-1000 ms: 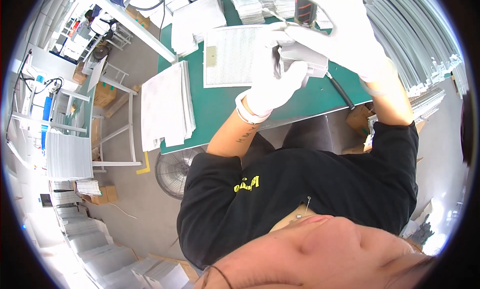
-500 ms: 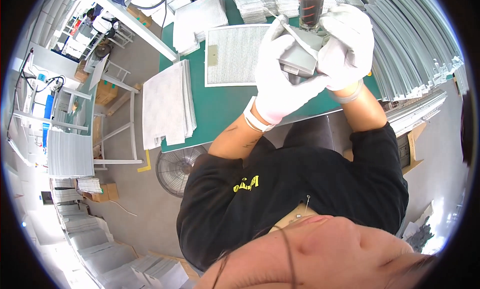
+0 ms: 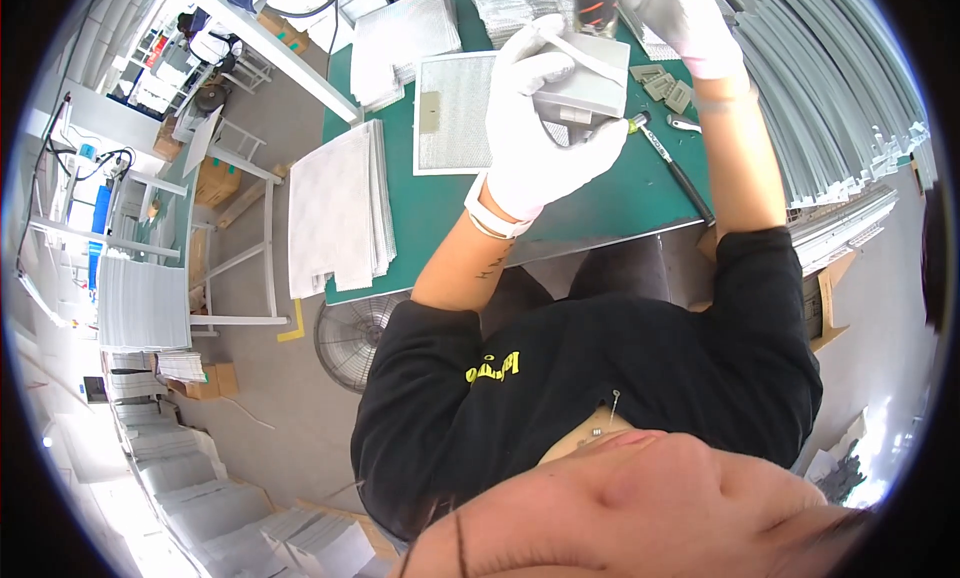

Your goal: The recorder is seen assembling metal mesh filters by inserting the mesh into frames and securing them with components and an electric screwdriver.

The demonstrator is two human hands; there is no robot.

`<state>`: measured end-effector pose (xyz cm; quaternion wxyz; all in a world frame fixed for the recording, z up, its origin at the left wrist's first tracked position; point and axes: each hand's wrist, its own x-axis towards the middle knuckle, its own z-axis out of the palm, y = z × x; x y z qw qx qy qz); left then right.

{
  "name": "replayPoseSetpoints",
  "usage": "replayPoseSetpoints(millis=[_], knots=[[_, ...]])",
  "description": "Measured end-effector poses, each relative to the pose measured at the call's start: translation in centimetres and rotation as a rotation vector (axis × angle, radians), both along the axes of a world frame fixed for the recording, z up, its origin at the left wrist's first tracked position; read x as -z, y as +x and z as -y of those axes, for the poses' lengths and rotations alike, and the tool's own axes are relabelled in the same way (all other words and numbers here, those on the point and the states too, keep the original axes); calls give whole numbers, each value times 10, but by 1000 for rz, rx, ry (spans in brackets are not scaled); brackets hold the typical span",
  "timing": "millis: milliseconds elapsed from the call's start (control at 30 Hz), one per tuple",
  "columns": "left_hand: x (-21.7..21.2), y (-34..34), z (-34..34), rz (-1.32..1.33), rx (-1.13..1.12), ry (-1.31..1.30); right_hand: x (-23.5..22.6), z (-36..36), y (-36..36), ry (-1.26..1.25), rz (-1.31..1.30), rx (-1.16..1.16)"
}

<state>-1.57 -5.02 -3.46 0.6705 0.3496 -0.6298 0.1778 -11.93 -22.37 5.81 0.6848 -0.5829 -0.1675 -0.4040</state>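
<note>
My left hand [image 3: 520,143], in a white glove, grips a grey box-shaped part [image 3: 590,83] above the table, with a thin pale strip [image 3: 582,55] lying across its top. My right hand [image 3: 690,28], gloved too, is raised at the top edge beside a black-and-orange power tool [image 3: 596,3]. Its fingers are smeared by motion, and whether they touch the tool does not show. Under the left hand lies a framed mesh panel [image 3: 455,143]. Right of the part, a hammer [image 3: 675,168] with a black handle and several small grey plates [image 3: 655,83] rest on the green table [image 3: 420,238].
Stacked mesh sheets [image 3: 335,213] stand at the table's left edge, with more piles [image 3: 405,38] at the back. Long grey strips [image 3: 810,78] are heaped on the right. A floor fan [image 3: 350,338] stands below the table, and a white frame post [image 3: 270,48] crosses at the upper left.
My right hand has left the grey part and moved up toward the power tool. My left hand has shifted slightly left with the part, and the hammer and small plates have come into sight.
</note>
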Motion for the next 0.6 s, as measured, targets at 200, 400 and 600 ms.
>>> replayPoseSetpoints(millis=[200, 400, 600], knots=[[-25, 10, 1, -58, 271, 24, -10, 36, 49, -203, 237, -779], [26, 90, 71, -170, -221, 641, -65, -16, -23, -110, -225, 390], [145, 124, 163, 491, -696, 814, -82, -12, -26, -56, -45, 220]])
